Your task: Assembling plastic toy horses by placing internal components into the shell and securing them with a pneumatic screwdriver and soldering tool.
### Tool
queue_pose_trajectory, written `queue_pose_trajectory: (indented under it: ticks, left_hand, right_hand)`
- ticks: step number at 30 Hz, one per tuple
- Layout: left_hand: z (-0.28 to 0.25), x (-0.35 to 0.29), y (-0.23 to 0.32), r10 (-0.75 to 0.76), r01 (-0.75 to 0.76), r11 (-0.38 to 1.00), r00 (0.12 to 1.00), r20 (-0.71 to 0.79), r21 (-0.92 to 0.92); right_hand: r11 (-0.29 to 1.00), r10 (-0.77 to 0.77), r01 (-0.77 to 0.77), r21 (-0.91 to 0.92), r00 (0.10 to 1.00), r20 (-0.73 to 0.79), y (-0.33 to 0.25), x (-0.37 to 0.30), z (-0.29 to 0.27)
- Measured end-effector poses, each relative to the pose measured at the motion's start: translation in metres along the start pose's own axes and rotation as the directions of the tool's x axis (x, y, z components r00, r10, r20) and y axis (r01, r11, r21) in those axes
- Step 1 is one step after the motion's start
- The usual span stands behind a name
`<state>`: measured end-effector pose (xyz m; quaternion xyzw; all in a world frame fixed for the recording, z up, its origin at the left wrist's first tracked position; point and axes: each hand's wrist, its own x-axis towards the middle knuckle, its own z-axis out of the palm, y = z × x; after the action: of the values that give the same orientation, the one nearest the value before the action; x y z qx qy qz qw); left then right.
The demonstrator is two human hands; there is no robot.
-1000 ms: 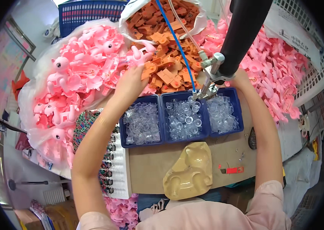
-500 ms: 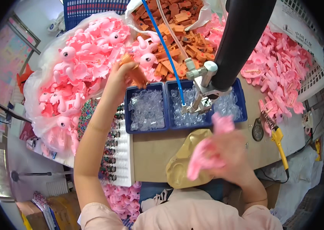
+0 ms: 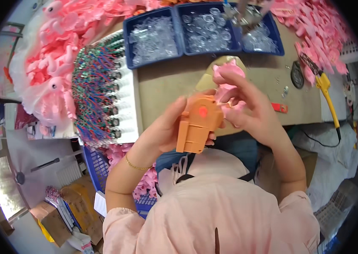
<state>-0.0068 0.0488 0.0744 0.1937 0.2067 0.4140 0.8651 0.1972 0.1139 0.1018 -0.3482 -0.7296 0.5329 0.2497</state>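
My left hand (image 3: 171, 122) is closed round an orange plastic housing (image 3: 196, 129), a boxy piece with a red round spot near its top, held in front of my chest. Beside it, my right hand (image 3: 257, 108) is raised with fingers curved and apart, and I see nothing gripped in it. Behind those fingers a pink animal-shaped shell (image 3: 232, 68) lies on a gold moulded holder (image 3: 207, 76). My right hand partly covers the shell, so I cannot tell whether it touches it.
Blue trays (image 3: 183, 53) of clear plastic pieces line the back. Bundled wired parts (image 3: 96, 93) lie at left by a white strip (image 3: 129, 101). Pink parts (image 3: 314, 29) heap at right, near a yellow-handled soldering iron (image 3: 325, 86). A red piece (image 3: 279, 108) lies beyond my right wrist.
My left hand has come back from the orange pile with the housing. The pink piece has left my right hand, and a pink shell now lies on the gold holder. The view has tilted down.
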Motion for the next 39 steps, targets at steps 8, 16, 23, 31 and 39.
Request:
queue_pose_trajectory:
  ticks: [8, 16, 23, 31, 39]
  left_hand:
    - [0.019, 0.01, -0.009, 0.572, -0.205, 0.474, 0.811, -0.122, 0.857]
    - [0.015, 0.007, -0.03, 0.682, 0.064, 0.192, 0.709, -0.18, 0.979]
    - [0.011, 0.008, -0.014, 0.262, -0.025, 0.893, 0.84, -0.476, 0.448]
    - [0.034, 0.011, -0.043, 0.591, -0.065, 0.541, 0.739, -0.324, 0.839]
    - [0.024, 0.01, -0.02, 0.673, 0.044, 0.126, 0.73, -0.118, 0.991]
  right_hand:
    - [0.859, 0.259, -0.229, 0.458, 0.966, -0.003, 0.029, -0.01, -0.006]
    - [0.772, 0.36, -0.365, 0.521, 0.926, 0.115, 0.025, 0.003, -0.03]
    - [0.879, -0.398, 0.29, -0.378, 0.884, -0.247, 0.017, -0.011, -0.017]
    - [0.927, -0.249, 0.076, -0.368, 0.858, -0.45, 0.021, -0.002, 0.005]
    - [0.623, -0.524, 0.303, -0.721, 0.846, -0.097, 0.029, -0.003, -0.01]
